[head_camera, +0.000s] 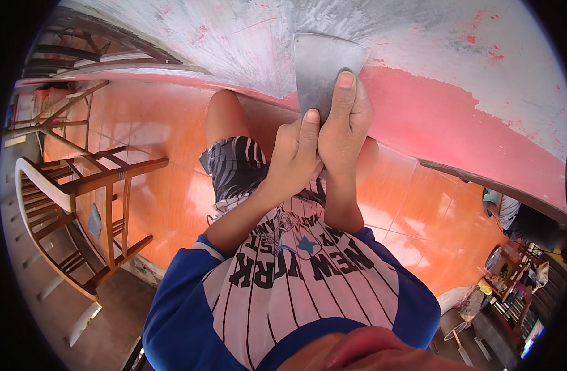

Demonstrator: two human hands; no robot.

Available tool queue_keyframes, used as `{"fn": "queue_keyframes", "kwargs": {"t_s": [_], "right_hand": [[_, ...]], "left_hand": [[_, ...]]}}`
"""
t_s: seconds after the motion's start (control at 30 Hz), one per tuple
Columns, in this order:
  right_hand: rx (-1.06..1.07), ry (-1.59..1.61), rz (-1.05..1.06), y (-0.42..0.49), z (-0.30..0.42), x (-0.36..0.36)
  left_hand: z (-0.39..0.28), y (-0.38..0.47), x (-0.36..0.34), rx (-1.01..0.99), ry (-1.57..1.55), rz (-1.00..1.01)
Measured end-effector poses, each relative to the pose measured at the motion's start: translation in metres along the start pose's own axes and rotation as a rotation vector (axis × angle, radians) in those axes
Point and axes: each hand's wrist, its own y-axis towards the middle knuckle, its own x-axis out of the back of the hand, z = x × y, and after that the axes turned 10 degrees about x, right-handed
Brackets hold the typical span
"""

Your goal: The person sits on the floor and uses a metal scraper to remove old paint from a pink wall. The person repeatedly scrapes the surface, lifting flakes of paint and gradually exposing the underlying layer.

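Both my hands grip a broad metal scraper blade (318,60) in front of my chest. Its wide edge points away from me, towards a wall with a patchy grey-white surface (427,41); whether it touches cannot be told. My right hand (346,111) is higher on the tool, its thumb flat on the blade. Lower and to the left, my left hand (293,153) presses its thumb near the blade's narrow end. The fingers hide any handle. Pink paint (418,111) covers the lower wall, with a ragged border against the grey-white area and small red-pink flecks above.
Orange glossy floor tiles (158,204) lie below the wall. A wooden chair (112,190) stands at the left, with a wooden frame (47,125) beyond it. To the right are another person (508,213) near the wall and a cluttered wooden stand (510,273).
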Motion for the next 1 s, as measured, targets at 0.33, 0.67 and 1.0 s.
{"fn": "queue_keyframes", "kwargs": {"t_s": [0.33, 0.67, 1.0], "right_hand": [[0.032, -0.001, 0.005, 0.020, 0.032, 0.007], [-0.011, -0.037, 0.054, 0.011, 0.030, 0.011], [-0.284, 0.091, -0.056, -0.054, -0.037, 0.062]], "left_hand": [[-0.018, 0.006, -0.017, -0.121, 0.006, 0.039], [-0.014, -0.008, -0.025, -0.050, -0.066, 0.000], [0.050, -0.001, 0.024, 0.065, 0.414, 0.138]]}}
